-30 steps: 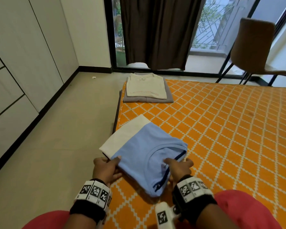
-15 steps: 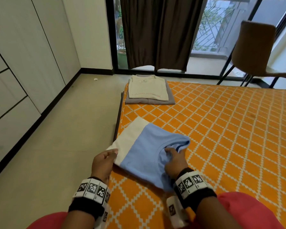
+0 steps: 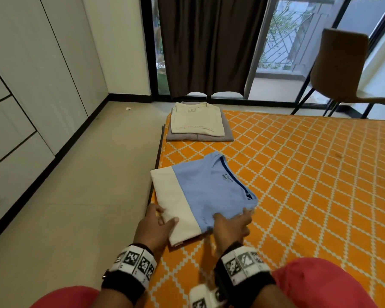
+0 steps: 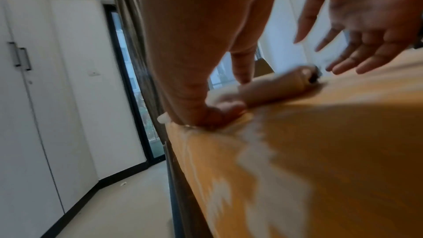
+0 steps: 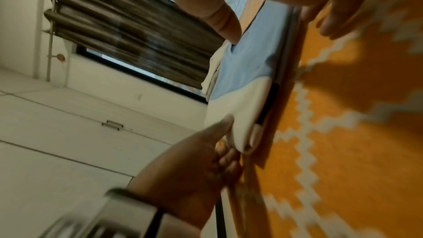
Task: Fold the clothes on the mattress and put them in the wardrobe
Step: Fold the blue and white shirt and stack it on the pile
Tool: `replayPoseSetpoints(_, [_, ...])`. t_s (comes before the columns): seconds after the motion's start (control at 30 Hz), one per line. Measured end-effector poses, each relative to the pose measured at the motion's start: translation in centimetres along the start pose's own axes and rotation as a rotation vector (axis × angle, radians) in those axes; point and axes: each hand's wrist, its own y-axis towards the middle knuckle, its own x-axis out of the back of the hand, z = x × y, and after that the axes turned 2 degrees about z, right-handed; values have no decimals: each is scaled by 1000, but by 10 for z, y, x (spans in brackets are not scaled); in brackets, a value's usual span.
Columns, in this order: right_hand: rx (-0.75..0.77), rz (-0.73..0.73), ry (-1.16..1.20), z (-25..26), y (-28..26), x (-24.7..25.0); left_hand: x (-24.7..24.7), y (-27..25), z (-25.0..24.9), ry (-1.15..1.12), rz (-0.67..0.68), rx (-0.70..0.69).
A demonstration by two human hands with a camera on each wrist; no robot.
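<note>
Shirt (image 3: pixel 209 192) looks soft and floppy, support it from underneath; left grip (image 3: pixel 156 227) pinches the white corner, right grip (image 3: pixel 229 227) spread at its edge.

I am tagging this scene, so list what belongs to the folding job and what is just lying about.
Belongs to the job:
blue-and-cream shirt, gripped by the left hand, with the right hand at its edge
folded stack
mattress
wardrobe

Just lying about:
chair
curtain
paper scrap on the floor
</note>
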Motion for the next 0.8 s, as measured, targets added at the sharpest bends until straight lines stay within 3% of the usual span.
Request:
replayPoseSetpoints(0.13, [-16, 54, -49, -11, 3, -8, -14, -6, -2, 130, -30, -83])
replayPoseSetpoints(0.23, [-20, 120, -68, -1, 27, 0, -26, -17, -3, 245, 117, -67])
replayPoseSetpoints(0.37, [-6, 148, -37, 11, 56, 7, -45, -47, -12, 231, 319, -68])
replayPoseSetpoints(0.43, [13, 165, -54, 16, 64, 8, -40, -44, -17, 91, 252, -62])
replayPoseSetpoints(0.5, [3, 172, -52, 18, 66, 11, -21, -25, -14, 22, 8, -105])
replayPoseSetpoints(0.57, [-44, 171, -44, 14, 61, 17, 3, -4, -6, 160, -204, -178])
replayPoseSetpoints(0.6, [-62, 178, -54, 10, 57, 19, 13, 4, 0, 279, -248, -166])
replayPoseSetpoints(0.7, [-72, 195, -120, 2, 50, 22, 18, 17, 9, 435, -121, -59])
replayPoseSetpoints(0.8, [-50, 185, -196, 3, 62, 17, 7, 15, 7, 552, -94, -100])
